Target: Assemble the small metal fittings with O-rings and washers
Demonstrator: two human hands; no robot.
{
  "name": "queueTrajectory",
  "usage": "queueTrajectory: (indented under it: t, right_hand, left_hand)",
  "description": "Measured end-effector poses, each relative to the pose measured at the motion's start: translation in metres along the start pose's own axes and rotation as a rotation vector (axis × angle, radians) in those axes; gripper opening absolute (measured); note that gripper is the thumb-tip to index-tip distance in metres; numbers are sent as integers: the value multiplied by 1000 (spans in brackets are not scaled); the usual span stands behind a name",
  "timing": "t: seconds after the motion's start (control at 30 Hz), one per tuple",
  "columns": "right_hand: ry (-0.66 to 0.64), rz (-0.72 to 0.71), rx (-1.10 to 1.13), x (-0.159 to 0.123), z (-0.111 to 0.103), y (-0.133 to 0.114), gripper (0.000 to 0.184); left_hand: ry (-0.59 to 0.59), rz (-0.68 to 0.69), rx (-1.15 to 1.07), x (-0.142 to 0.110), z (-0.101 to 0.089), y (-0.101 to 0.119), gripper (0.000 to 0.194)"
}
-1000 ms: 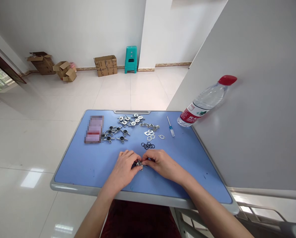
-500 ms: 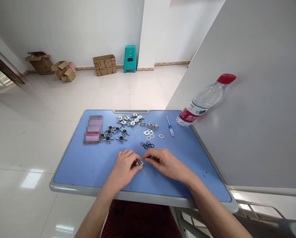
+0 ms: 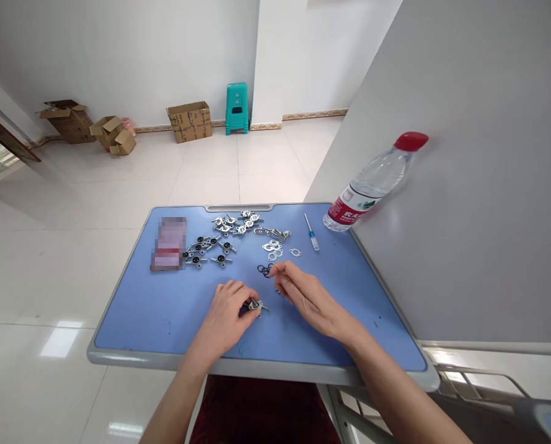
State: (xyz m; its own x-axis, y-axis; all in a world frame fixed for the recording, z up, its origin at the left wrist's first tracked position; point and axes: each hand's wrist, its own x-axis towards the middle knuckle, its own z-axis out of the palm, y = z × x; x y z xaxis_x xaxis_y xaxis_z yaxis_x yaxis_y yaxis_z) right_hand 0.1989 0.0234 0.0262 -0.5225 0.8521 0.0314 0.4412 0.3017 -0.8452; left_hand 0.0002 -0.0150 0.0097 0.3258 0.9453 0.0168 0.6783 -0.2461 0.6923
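Observation:
My left hand (image 3: 227, 311) rests on the blue table (image 3: 164, 308) and pinches a small metal bracket part (image 3: 256, 304) between thumb and fingers. My right hand (image 3: 298, 293) reaches forward with its fingertips on the little pile of black rubber rings (image 3: 264, 269); whether it grips one I cannot make out. Beyond lie several brackets with black centres (image 3: 206, 250), a heap of bare shiny brackets (image 3: 238, 223) and flat metal plates (image 3: 275, 246).
A small screwdriver (image 3: 311, 232) lies at the table's far right beside a water bottle with a red cap (image 3: 372, 182) leaning on a grey wall. A blurred card (image 3: 169, 243) lies far left. Cardboard boxes (image 3: 190, 121) and a teal stool (image 3: 236, 108) stand on the floor beyond.
My right hand has left the bracket part and moved forward to the black rings. My left hand has stayed in place, still holding the part.

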Motion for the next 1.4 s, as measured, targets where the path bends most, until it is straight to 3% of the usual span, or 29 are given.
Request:
queueTrajectory:
  t: [0.23,0.33,0.47,0.63,0.77,0.83,0.97,1.1,1.2,1.33,1.4]
  right_hand:
    - [285,-105,167,-2,21,6,14]
    - [311,-175,399,-2,26,6,7]
    - [372,-154,723,6,18,0,13]
    - [536,-140,894,16,2,-7,22]
    - [629,-186,980,16,3,-17,17]
    - [596,-187,1065,16,9,-27,16]
    - [510,-198,1198,20,27,-48,14]
    - [526,-222,1227,26,39,-56,11]
    - [472,-207,1106,30,33,-52,12]
    - [257,-153,822,31,16,-37,26]
    - [139,-140,792,31,10,-29,30]
  left_hand:
    - [13,18,24,0,1,-1,10]
    - [26,21,35,0,1,-1,9]
    - [24,17,46,-1,0,0,9]
    - [23,-19,32,-3,-2,1,21]
    - [203,11,-80,-4,-9,2,24]
    - [264,94,-104,-3,-12,8,17]
    - [179,230,-6,-2,-13,29,15]
    - [197,200,50,-1,-9,44,27]
    - [254,187,59,-3,-14,45,29]
    - [378,183,156,-3,-22,39,25]
    - [401,186,195,-2,-22,36,25]
